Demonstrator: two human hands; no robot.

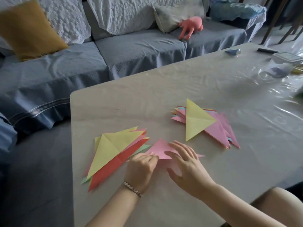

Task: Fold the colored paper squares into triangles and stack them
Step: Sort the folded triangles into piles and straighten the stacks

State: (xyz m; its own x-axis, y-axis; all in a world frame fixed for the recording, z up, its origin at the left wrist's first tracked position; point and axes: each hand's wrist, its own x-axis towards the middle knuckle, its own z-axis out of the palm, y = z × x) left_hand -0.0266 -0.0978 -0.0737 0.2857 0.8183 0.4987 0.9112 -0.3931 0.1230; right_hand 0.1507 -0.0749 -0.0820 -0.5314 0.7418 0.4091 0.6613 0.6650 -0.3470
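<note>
View: head camera, looking down over a pale grey desk (164,95); a glossy clear cover (262,102) lies over its right part.
Paper being folded: a pink paper (159,149) lies flat on the desk near the person, between the two hands. One corner points away from the person, and a thin pink tip shows past the right hand.
Left hand: the left hand (141,169) has its fingers curled, with the fingertips nipping the lower left edge of the pink paper. A beaded bracelet (132,189) sits on the wrist.
Right hand: the right hand (186,166) lies with straight fingers spread apart, resting on the right side of the pink paper. It grips nothing.
Nearer pile: the left stack (108,151) is a loose fan of folded triangles, yellow on top, with red, pink and green beneath. It sits just left of the pink paper; whether the two touch cannot be told.
Farther pile: the right stack (198,122) lies farther back and to the right, apart from both hands. A yellow triangle lies on top of pink ones, with blue and red edges showing.
Far desk: a clear lidded container (285,63) stands at the far right. A small blue object (232,51) near the far edge is too blurred to name.
Background: a blue-grey sofa (131,51) stands behind the desk, with a mustard cushion (27,28) at the left and a pink plush toy (191,26) on the seat.
</note>
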